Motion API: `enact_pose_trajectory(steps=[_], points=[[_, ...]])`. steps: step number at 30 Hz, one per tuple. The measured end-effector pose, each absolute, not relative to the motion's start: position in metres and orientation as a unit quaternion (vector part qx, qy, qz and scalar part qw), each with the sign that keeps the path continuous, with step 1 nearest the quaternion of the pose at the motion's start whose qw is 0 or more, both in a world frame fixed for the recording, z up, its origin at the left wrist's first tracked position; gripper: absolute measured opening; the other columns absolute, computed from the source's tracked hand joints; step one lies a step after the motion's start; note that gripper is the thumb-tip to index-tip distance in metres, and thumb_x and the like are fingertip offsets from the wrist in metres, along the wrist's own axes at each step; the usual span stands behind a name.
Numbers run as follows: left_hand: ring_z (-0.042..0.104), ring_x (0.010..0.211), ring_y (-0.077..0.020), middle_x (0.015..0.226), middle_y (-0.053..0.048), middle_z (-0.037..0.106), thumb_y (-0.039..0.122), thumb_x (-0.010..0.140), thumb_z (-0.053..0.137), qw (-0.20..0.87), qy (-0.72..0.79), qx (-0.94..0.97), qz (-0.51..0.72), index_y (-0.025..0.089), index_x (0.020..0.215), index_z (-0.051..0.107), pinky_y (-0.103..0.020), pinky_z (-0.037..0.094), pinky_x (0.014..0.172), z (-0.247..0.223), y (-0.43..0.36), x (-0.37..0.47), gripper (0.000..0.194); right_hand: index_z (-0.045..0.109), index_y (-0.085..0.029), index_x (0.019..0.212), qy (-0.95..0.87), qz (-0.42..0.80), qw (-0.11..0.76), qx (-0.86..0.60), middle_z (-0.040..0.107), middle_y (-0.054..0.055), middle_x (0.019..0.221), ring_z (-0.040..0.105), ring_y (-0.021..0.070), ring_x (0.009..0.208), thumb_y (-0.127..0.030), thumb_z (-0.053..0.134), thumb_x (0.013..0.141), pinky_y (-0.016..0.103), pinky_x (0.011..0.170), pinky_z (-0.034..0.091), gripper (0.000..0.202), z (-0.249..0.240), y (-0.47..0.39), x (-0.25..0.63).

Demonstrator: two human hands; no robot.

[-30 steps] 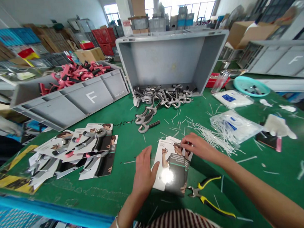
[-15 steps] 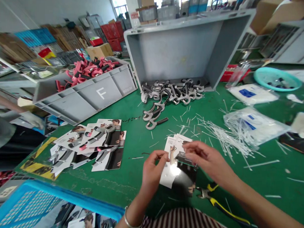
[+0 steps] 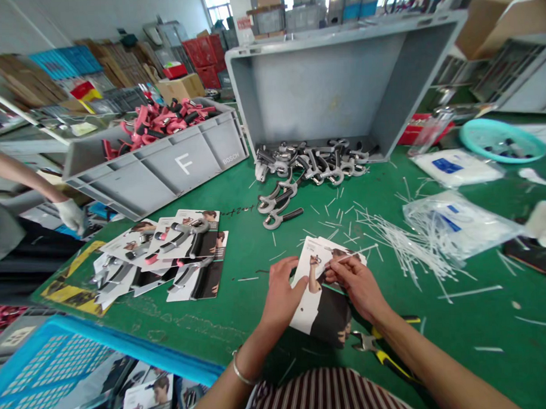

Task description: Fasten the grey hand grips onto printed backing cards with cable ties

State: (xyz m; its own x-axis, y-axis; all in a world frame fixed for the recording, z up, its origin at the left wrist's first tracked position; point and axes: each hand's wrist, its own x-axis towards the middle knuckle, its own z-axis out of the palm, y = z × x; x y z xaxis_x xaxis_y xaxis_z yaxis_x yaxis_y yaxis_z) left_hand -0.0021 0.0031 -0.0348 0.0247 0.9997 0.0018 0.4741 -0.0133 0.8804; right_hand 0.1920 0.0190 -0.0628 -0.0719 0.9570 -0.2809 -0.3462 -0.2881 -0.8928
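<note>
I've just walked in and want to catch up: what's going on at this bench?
A person's right hand pinches a thin white tie over a printed card, while the left hand rests at the card's left edge. Yellow-handled pliers lie at the card's lower right, partly hidden by the right forearm. Grey-and-black grips lie piled at the mouth of a tipped grey bin; cards bearing grips overlap at left.

A large white "F" (image 3: pixel 185 164) stands on the side of the grey plastic crate (image 3: pixel 156 180) at far left, with "BOSCH" (image 3: pixel 231 159) to its right. Black handwriting (image 3: pixel 238 211) on the green tabletop (image 3: pixel 238 247) cannot be made out surely. The near printed cards (image 3: pixel 328 313), blue bag labels (image 3: pixel 446 165) at right and far red-and-white sign (image 3: pixel 244 23) are unreadable.
</note>
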Motion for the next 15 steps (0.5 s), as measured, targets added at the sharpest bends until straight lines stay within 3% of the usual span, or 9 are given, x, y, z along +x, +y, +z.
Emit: enact_pose_trajectory(steps=[3, 6, 10, 15], points=[[0.069, 0.084, -0.0207, 0.106, -0.010, 0.071, 0.022, 0.080, 0.059, 0.566, 0.546, 0.495, 0.369, 0.017, 0.121, 0.053, -0.030, 0.052, 0.069, -0.029, 0.000, 0.001, 0.041, 0.063, -0.020, 0.088, -0.322, 0.649, 0.520, -0.453, 0.069, 0.003, 0.086, 0.065, 0.0142, 0.071, -0.040, 0.075, 0.079, 0.028, 0.067, 0.057, 0.025, -0.061, 0.017, 0.191], [0.063, 0.058, -0.0138, 0.085, -0.004, 0.073, 0.022, 0.077, 0.060, 0.634, 0.530, 0.417, 0.377, 0.016, 0.121, 0.051, -0.020, 0.043, 0.051, -0.032, 0.002, -0.004, 0.045, 0.062, -0.020, 0.090, -0.381, 0.626, 0.501, -0.461, 0.070, 0.004, 0.087, 0.066, 0.0159, 0.070, -0.044, 0.070, 0.083, 0.032, 0.068, 0.057, 0.026, -0.054, 0.014, 0.194], [0.056, 0.050, -0.0092, 0.077, 0.000, 0.070, 0.022, 0.073, 0.066, 0.654, 0.519, 0.363, 0.414, 0.016, 0.118, 0.056, -0.018, 0.039, 0.048, -0.038, 0.010, -0.016, 0.046, 0.062, -0.022, 0.092, -0.513, 0.564, 0.445, -0.470, 0.070, 0.005, 0.087, 0.068, 0.0198, 0.077, -0.045, 0.065, 0.087, 0.037, 0.079, 0.056, 0.024, -0.047, 0.010, 0.194], [0.057, 0.053, -0.0095, 0.074, 0.000, 0.070, 0.034, 0.072, 0.074, 0.658, 0.519, 0.315, 0.446, 0.016, 0.112, 0.064, -0.019, 0.039, 0.050, -0.038, 0.016, -0.022, 0.046, 0.063, -0.023, 0.095, -0.589, 0.495, 0.430, -0.473, 0.068, 0.006, 0.093, 0.067, 0.0212, 0.083, -0.040, 0.057, 0.093, 0.037, 0.080, 0.054, 0.019, -0.049, 0.008, 0.188]])
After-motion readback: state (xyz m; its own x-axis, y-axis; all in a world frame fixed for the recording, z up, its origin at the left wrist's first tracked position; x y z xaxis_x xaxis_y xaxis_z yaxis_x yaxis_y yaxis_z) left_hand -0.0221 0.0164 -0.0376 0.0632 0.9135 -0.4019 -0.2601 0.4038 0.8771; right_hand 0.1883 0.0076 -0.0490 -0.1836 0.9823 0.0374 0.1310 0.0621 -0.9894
